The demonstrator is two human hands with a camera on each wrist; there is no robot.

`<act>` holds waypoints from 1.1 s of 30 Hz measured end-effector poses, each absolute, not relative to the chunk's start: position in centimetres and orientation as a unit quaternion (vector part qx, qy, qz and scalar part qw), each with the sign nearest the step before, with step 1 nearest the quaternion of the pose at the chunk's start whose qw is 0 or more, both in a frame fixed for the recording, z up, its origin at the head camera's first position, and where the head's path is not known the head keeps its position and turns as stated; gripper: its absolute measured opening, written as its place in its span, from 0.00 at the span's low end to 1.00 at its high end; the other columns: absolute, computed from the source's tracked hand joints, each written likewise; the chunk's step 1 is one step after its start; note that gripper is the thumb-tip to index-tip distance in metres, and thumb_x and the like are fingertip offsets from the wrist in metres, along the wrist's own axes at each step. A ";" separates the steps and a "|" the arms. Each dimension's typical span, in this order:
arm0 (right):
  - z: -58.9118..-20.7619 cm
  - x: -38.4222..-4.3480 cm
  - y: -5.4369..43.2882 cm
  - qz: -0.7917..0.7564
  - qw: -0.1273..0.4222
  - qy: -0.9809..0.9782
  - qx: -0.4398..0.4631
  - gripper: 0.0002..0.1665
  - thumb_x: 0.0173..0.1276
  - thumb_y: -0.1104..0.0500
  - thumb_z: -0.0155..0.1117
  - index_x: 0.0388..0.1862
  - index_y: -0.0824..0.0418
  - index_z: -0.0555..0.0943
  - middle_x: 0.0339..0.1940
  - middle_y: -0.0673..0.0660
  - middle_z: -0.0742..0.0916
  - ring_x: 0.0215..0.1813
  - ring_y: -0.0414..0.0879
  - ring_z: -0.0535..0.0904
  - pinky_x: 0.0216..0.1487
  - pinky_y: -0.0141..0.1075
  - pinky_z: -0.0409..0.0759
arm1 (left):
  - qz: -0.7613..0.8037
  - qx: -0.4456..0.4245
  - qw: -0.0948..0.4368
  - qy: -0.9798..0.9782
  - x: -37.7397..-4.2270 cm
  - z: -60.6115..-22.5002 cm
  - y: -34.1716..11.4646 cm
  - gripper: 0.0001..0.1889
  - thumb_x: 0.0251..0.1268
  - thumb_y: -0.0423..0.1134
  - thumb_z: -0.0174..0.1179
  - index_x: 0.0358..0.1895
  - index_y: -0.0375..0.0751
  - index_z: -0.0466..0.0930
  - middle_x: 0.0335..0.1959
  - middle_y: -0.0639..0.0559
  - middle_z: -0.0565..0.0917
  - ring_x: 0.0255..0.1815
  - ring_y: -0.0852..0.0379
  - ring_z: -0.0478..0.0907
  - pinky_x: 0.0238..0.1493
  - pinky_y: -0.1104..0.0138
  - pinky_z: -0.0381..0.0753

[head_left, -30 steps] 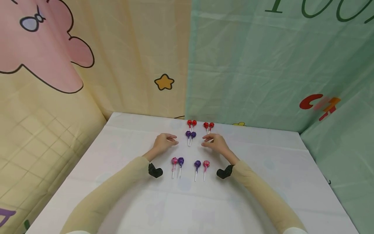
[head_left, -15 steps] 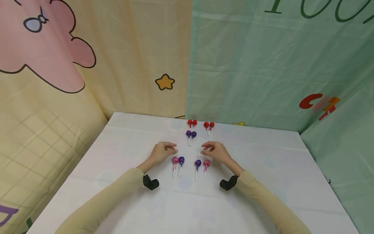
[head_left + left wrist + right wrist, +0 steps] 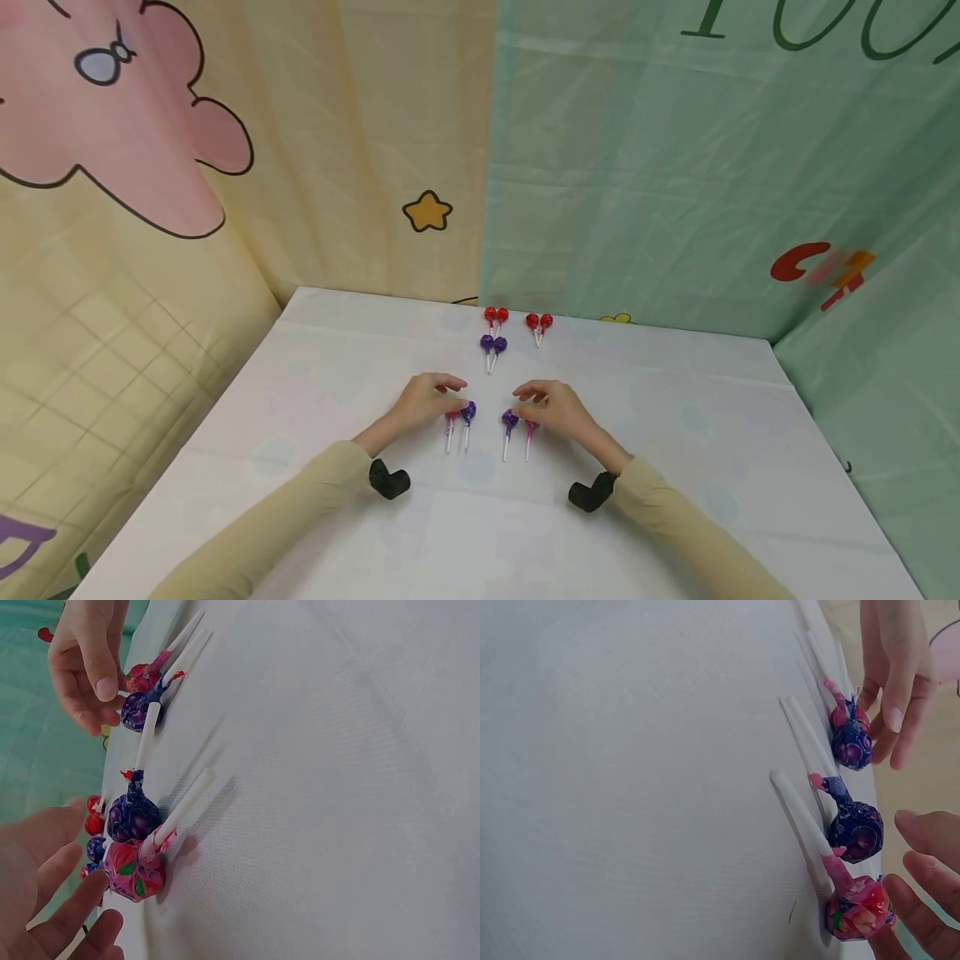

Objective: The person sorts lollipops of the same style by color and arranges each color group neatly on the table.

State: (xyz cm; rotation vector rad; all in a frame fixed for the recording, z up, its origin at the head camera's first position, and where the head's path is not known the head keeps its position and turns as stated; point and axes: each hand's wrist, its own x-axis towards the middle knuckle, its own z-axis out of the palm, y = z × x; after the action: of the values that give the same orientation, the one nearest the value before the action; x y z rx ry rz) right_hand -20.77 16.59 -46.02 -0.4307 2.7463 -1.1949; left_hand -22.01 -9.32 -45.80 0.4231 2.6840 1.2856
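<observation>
My left hand (image 3: 425, 402) hovers at the heads of the left front pair: a pink lollipop (image 3: 136, 870) and a purple lollipop (image 3: 133, 817). Its thumb and fingers are apart, with nothing held between them. Mirroring it, my right hand (image 3: 558, 408) reaches over the right front pair, a purple lollipop (image 3: 856, 832) and a pink lollipop (image 3: 860, 907). Those fingers are also spread around the heads without closing. In the head view both hands partly cover the pink heads. Whether any fingertip touches a wrapper, I cannot tell.
Behind the hands lie two purple lollipops (image 3: 492, 344), with two red lollipops (image 3: 497, 315) just beyond them. Another red pair (image 3: 539, 322) sits to their right. All are on a white table (image 3: 360, 333), whose far edge meets a printed curtain (image 3: 600, 167).
Both hands have come back from beside the rear purple lollipops toward the front pairs and now stand over their heads. The lollipops lie as before.
</observation>
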 end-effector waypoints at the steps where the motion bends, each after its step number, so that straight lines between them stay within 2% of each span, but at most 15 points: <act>1: -46.0 -20.6 16.6 -0.389 0.059 0.907 -0.147 0.16 0.60 0.55 0.71 0.46 0.58 0.84 0.41 0.53 0.88 0.42 0.45 0.79 0.35 0.32 0.77 | 0.420 0.146 0.070 0.893 -22.0 -45.8 -9.2 0.16 0.56 0.42 0.69 0.49 0.43 0.85 0.46 0.50 0.86 0.48 0.53 0.77 0.50 0.60 0.76; 10: -46.3 -20.1 16.4 -0.356 0.049 0.917 -0.173 0.17 0.57 0.54 0.73 0.45 0.56 0.85 0.40 0.50 0.88 0.45 0.45 0.79 0.46 0.39 0.77 | 0.388 0.186 0.079 0.899 -22.1 -46.1 -9.0 0.16 0.55 0.41 0.70 0.47 0.41 0.85 0.42 0.51 0.86 0.42 0.57 0.76 0.47 0.64 0.74; 15: -46.7 -20.0 16.6 -0.355 0.048 0.916 -0.180 0.18 0.57 0.55 0.74 0.46 0.58 0.85 0.38 0.50 0.88 0.42 0.42 0.78 0.44 0.36 0.75 | 0.375 0.197 0.079 0.902 -22.1 -46.2 -9.1 0.16 0.54 0.41 0.70 0.47 0.40 0.85 0.38 0.51 0.86 0.39 0.58 0.75 0.44 0.66 0.73; 17: -46.9 -20.0 16.7 -0.353 0.049 0.917 -0.183 0.18 0.57 0.55 0.74 0.46 0.58 0.85 0.37 0.50 0.87 0.39 0.41 0.76 0.42 0.34 0.73 | 0.373 0.195 0.084 0.903 -22.1 -46.2 -9.0 0.16 0.54 0.41 0.71 0.46 0.40 0.85 0.39 0.50 0.86 0.40 0.57 0.76 0.46 0.65 0.74; 24: -47.0 -20.0 16.5 -0.337 0.048 0.922 -0.182 0.17 0.57 0.55 0.73 0.45 0.58 0.86 0.36 0.49 0.86 0.37 0.41 0.69 0.42 0.34 0.67 | 0.366 0.186 0.089 0.907 -22.0 -46.2 -8.7 0.16 0.53 0.41 0.71 0.46 0.43 0.86 0.50 0.47 0.85 0.54 0.50 0.78 0.59 0.54 0.73; 28: -46.9 -20.1 16.3 -0.341 0.048 0.920 -0.188 0.16 0.57 0.56 0.73 0.44 0.59 0.86 0.37 0.51 0.88 0.36 0.41 0.70 0.42 0.35 0.67 | 0.370 0.183 0.093 0.906 -21.9 -46.1 -8.6 0.15 0.53 0.41 0.71 0.45 0.44 0.86 0.49 0.47 0.85 0.53 0.50 0.78 0.59 0.54 0.72; 33: -47.0 -20.2 16.2 -0.346 0.054 0.917 -0.190 0.16 0.59 0.54 0.72 0.45 0.59 0.86 0.38 0.51 0.88 0.37 0.41 0.72 0.43 0.35 0.70 | 0.369 0.180 0.101 0.906 -21.9 -46.3 -8.4 0.14 0.55 0.40 0.70 0.46 0.45 0.86 0.50 0.48 0.85 0.57 0.49 0.77 0.62 0.54 0.71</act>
State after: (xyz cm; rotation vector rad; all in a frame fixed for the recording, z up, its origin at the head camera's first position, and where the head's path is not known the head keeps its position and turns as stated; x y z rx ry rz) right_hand -20.22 16.15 -47.02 -0.5781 2.7852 -1.0523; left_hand -21.89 -8.40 -46.27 0.5305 2.6788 1.0895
